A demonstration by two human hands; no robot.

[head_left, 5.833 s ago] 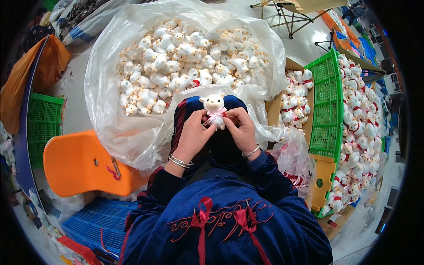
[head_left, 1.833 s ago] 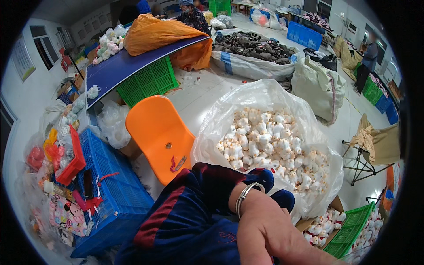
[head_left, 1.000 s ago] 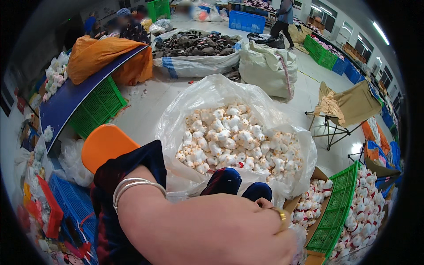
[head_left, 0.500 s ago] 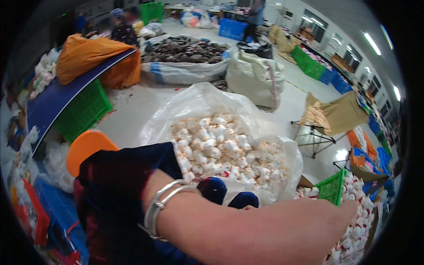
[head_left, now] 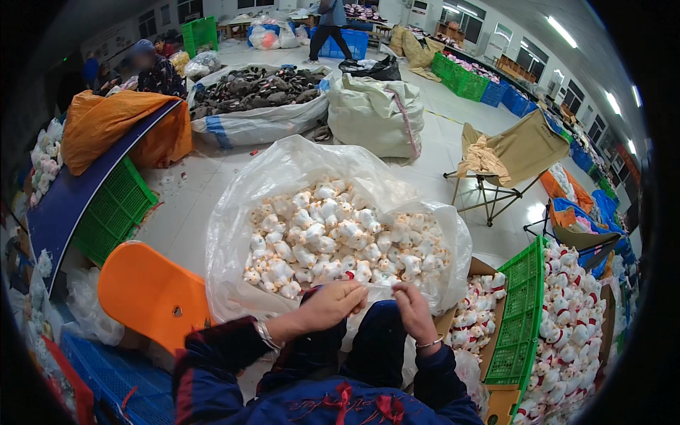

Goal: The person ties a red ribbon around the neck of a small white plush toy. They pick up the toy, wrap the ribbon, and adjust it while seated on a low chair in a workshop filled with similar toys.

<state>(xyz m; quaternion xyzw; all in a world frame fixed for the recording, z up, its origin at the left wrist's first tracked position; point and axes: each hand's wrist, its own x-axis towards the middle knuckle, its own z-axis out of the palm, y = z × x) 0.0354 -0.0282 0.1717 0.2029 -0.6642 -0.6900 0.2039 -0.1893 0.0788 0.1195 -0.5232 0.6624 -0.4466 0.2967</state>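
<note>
My left hand point(head_left: 331, 303) is over my lap at the near edge of a large clear plastic bag point(head_left: 237, 212), its fingers pressed together and pointing right. A short gap away, my right hand point(head_left: 415, 312) is closed in a pinch, thumb side toward the left. Whatever either hand holds is too small or hidden to make out. In the bag, just beyond the hands, lies a heap of small white plush toys point(head_left: 326, 227) with orange-tan bits. A small red piece shows among them beside the left fingertips. Each wrist wears a silver bracelet.
At the right, a green crate point(head_left: 516, 312) separates a cardboard box of white-and-red plush toys point(head_left: 476, 312) from a larger pile point(head_left: 567, 319). An orange chair point(head_left: 145, 290) stands left. Beyond are a sack of dark plush toys point(head_left: 255, 92), a white sack point(head_left: 372, 117), a folding chair point(head_left: 520, 152) and people.
My left arm, which stretched large across the view toward the right, has come down; both hands are now over my lap. The view has shifted, and a far person in blue has moved left.
</note>
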